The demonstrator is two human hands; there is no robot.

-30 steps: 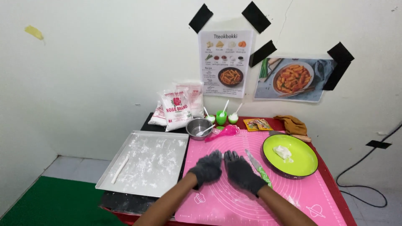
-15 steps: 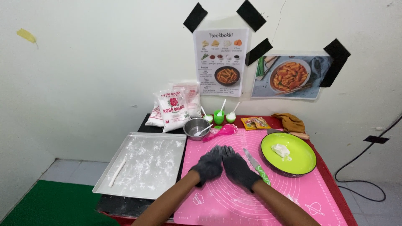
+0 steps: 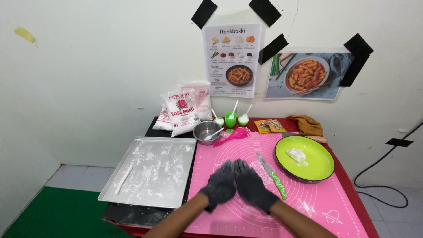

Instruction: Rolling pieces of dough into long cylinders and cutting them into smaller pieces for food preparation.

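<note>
Your left hand (image 3: pixel 219 185) and right hand (image 3: pixel 252 186), both in dark gloves, lie pressed side by side, fingers stretched flat and close together, palms down on the pink silicone pastry mat (image 3: pixel 282 211). Whether anything sits under the palms, you cannot tell; the gloves hide it.

Just to the right of your right hand lies a knife with a green patterned handle (image 3: pixel 273 177), blade pointing away from you, and beyond it a lime-green round plate (image 3: pixel 319 169) holding a small white lump of dough (image 3: pixel 296 154). To the left of the mat is a floured rectangular metal baking tray (image 3: pixel 150 169) with one thin white dough stick (image 3: pixel 123 179) on its left side. Further back stand a small steel bowl with a spoon (image 3: pixel 206 130), a pink plastic scoop (image 3: pixel 232 135), small green cups with white spoons (image 3: pixel 236 118) and white flour bags (image 3: pixel 183 111) against the wall.
</note>
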